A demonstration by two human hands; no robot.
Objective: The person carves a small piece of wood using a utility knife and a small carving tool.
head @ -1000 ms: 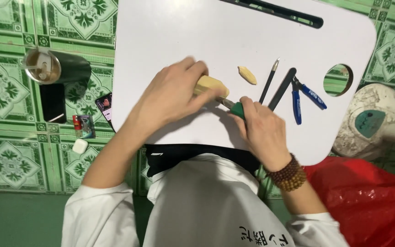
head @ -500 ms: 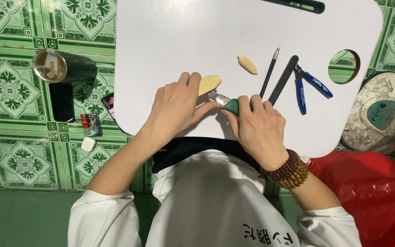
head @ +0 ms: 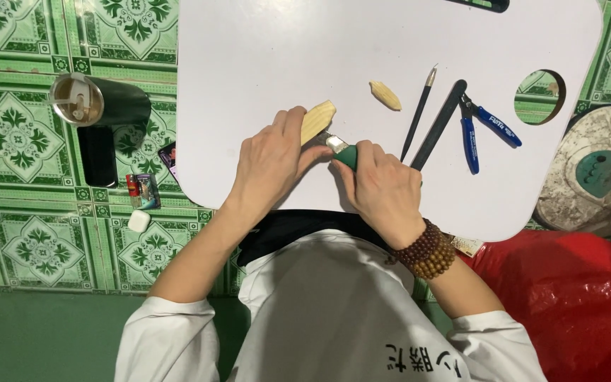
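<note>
Green patterned floor tiles (head: 30, 141) all around, and a small white bench (head: 263, 64) with a round cut-out at its right side is sitting over the person's lap. The left hand (head: 270, 166) is gripping a pale wooden piece (head: 317, 120), fingers wrapped narrow around its lower end so only the ridged upper tip is poking out past the thumb and forefinger. The right hand (head: 383, 191) is closed tight on a green-handled knife (head: 341, 150); its short metal blade is touching the wood just beside the left thumb. A brown bead bracelet (head: 429, 247) is sitting on the right wrist.

Compared to half a second ago, the two hands are barely shifting, still pressed together over the near edge, and the wood is sticking out about the same.

Other stuff on the bench: a second small carved wood piece (head: 385, 95), a thin pointed tool (head: 419, 113), a dark flat file (head: 438, 124) and blue-handled cutters (head: 479, 127), all well apart from the hands. On the floor to the left: a dark tumbler (head: 100, 102) lying on its side, a black phone (head: 97, 155), a small rectangular packet (head: 143, 191) in red and blue, and a little white case (head: 138, 221). A red plastic bag (head: 574, 290) is bunching up at the lower right.
</note>
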